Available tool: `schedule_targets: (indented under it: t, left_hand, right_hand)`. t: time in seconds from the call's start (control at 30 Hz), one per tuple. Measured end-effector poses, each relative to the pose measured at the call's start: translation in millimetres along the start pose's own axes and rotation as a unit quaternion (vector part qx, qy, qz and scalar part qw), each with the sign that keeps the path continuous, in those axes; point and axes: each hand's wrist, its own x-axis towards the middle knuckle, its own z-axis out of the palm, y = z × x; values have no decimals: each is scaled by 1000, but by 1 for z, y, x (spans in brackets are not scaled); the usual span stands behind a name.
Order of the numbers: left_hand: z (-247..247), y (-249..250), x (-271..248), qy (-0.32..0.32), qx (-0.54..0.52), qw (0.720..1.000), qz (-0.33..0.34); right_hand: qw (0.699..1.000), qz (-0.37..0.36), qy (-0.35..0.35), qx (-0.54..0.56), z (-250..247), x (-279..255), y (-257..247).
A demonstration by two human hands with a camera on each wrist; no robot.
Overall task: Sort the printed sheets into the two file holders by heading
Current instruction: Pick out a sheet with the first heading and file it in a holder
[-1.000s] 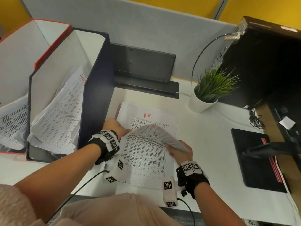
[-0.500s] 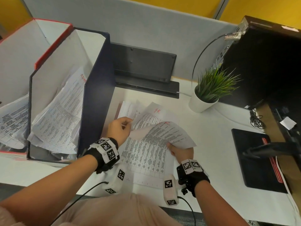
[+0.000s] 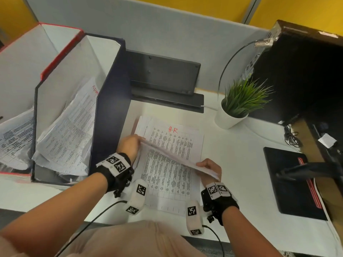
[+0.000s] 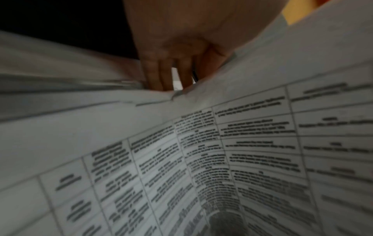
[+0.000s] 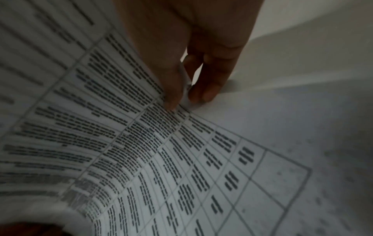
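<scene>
Red handwritten heading: "H·R" — at the top of the printed sheet (image 3: pixel 173 141) lying on the desk, just beyond both hands.
Red handwritten heading, cut off: "ADM" — at the top corner of a sheet (image 3: pixel 74 127) standing in the dark file holder (image 3: pixel 109 108), left of the left hand.
Printed table text: too blurred to read in every view.

You sit at a white desk (image 3: pixel 241 154) closed in by a grey partition (image 3: pixel 167 34), with a yellow wall (image 3: pixel 297 12) above it. A potted plant (image 3: pixel 239 104) stands near a black monitor (image 3: pixel 306 75).
</scene>
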Motion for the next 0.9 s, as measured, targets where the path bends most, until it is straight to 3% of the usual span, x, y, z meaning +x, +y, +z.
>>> schedule_targets:
  t: [0.13,0.23,0.53,0.6,0.7,0.8,0.9]
  left_hand:
    - [-2,-3,18,15,163,984,-76]
    - [0,-3,19,-3,265,961,-76]
    - [0,1,15,-30,281,958,-47]
    - [-1,-1,14,-36,332,942,-28]
    - [1,-2,9,-44,390,920,2]
    - [6,-3,10,-36,385,922,14]
    - [9,0,12,-21,351,935,47]
  right_hand:
    - [998,-42,43,37,1,-7,5]
    - [996,-37,40,77,2,-9,5]
    - [997,-79,16,11,-2,-8,7]
    - [996,-80,1,26,-3,-8,3]
    - [994,-50,2,96,-4,-7,0]
    - [971,56,-11,232,-5,-4,-4]
    - [961,84,-21,262,-6,-5,-3]
